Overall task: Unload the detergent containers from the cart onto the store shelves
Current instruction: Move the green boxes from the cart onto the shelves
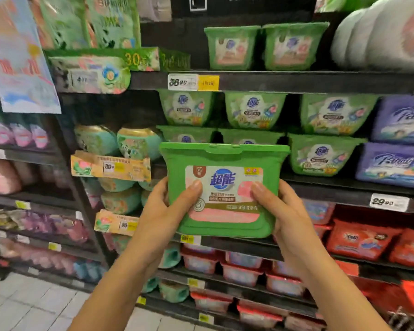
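Left hand [170, 206] & right hand [280, 209] each grip a side of the green detergent pod tub [222, 189], thumbs on its label, held up in front of stacked green tubs [256, 111] just beyond; pushing in w/o lifting could knock that stack back.

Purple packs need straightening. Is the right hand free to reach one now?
Probably not: the right hand grips the green tub with the left hand, though nothing blocks the purple packs.
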Available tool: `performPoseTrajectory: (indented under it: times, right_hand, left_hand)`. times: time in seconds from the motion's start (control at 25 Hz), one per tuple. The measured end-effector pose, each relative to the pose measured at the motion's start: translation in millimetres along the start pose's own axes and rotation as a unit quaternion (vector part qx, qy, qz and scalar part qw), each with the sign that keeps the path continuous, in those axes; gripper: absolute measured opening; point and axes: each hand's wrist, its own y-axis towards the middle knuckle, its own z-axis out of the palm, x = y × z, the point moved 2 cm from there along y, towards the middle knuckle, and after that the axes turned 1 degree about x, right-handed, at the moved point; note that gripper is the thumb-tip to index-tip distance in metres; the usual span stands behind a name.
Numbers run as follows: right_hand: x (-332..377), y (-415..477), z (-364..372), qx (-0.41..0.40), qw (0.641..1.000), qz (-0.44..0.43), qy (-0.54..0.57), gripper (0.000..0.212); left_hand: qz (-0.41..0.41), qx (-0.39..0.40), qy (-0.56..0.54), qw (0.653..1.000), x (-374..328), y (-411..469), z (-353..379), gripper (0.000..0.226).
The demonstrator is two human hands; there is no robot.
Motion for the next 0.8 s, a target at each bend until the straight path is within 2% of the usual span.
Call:
performPoseTrajectory:
  times: [0.12,0.32,0.48,0.64,0.8]
  right_hand:
    - [13.4,34.9,21.6,-0.009,0.999,-0.041,-0.010,0.056]
    - [54.8,85.8,40.8,-0.036,0.989,-0.123,-0.072,0.061]
    - [92.1,131.0,47.1,-0.017,0.980,-0.163,-0.114,0.078]
    - [132.4,181.5,50.5,0.016,0.968,-0.202,-0.151,0.074]
    - [167.3,240.8,41.1,0.032,0.961,-0.193,-0.196,0.064]
  left_hand:
    - [0.038,0.036,0.012,0.999,-23.5,46.0,-16.0,0.064]
    - [0.106,0.081,0.014,0.991,-65.7,106.9,-22.0,0.069]
    - [0.185,0.096,0.041,0.977,-102.2,158.0,-11.2,0.067]
    - [0.234,0.113,0.047,0.965,-134.6,213.7,5.3,0.064]
    - [0.255,0.112,0.088,0.956,-155.3,270.1,20.7,0.077]
